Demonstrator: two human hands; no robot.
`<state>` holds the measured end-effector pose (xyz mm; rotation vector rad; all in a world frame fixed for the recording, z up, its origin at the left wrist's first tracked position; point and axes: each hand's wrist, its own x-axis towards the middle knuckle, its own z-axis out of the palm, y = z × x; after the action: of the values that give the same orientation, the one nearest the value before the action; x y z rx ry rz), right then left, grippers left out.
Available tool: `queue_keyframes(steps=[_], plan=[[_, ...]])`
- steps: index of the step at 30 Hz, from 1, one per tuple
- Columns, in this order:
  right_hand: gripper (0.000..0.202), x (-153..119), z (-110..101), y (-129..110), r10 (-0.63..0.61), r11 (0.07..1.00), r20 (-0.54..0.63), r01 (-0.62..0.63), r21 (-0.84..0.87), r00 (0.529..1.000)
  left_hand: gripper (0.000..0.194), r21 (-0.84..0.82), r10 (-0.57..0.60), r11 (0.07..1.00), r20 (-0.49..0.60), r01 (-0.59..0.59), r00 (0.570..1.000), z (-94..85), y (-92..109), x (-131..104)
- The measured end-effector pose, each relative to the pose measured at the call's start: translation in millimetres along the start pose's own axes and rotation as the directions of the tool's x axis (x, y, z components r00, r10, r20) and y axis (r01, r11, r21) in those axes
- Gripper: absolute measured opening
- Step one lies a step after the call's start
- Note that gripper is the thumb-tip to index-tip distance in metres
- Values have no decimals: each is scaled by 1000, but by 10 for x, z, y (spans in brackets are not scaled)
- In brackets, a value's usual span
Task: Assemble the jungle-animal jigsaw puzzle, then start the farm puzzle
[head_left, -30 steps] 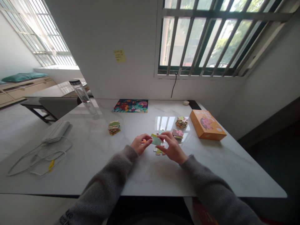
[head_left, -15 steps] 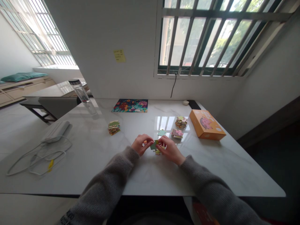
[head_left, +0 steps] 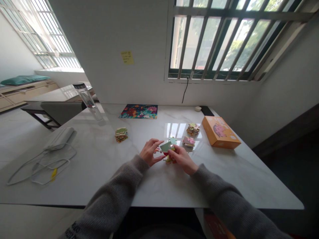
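Observation:
A green puzzle piece [head_left: 166, 146] is pinched in my right hand [head_left: 183, 159], tilted a little above the table. My left hand [head_left: 150, 152] is at the piece's left side, thumb and index finger spread apart around its edge. Beneath and between the hands lie several colourful pieces [head_left: 168, 160], partly hidden by the fingers. Just behind them a light green piece [head_left: 172, 140] rests on the table. Right of it are a small stack with a pink top piece [head_left: 188, 141] and a taller stack [head_left: 193, 128]. Another stack [head_left: 121, 134] stands to the left.
An orange box [head_left: 220, 132] sits at the right of the white marble table [head_left: 99, 176]. A colourful picture sheet [head_left: 139, 112] lies at the back. At the left are a clear bottle [head_left: 87, 101] and a white device [head_left: 59, 139] with looped cables.
My left thumb and index finger have spread apart from their pinch. The green piece has turned and risen slightly in my right hand, showing more of its face.

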<state>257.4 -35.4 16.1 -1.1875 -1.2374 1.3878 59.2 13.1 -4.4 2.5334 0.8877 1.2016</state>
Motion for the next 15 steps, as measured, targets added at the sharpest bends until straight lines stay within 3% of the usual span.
queue_keyframes(steps=[5,8,11,15], plan=[[42,4,11,36,15,999,39,-16,31,999,56,68,110,992,-29,-107,994,-3,15,7],[41,16,-8,62,-37,999,58,38,-20,998,54,28,118,993,-26,-118,993,0,19,8],[41,28,-98,44,-250,946,35,252,-205,968,54,-78,64,995,-10,-64,998,-11,27,11],[52,33,-306,-25,-500,741,205,538,-401,841,53,-173,13,985,24,-8,1000,-33,23,20]])
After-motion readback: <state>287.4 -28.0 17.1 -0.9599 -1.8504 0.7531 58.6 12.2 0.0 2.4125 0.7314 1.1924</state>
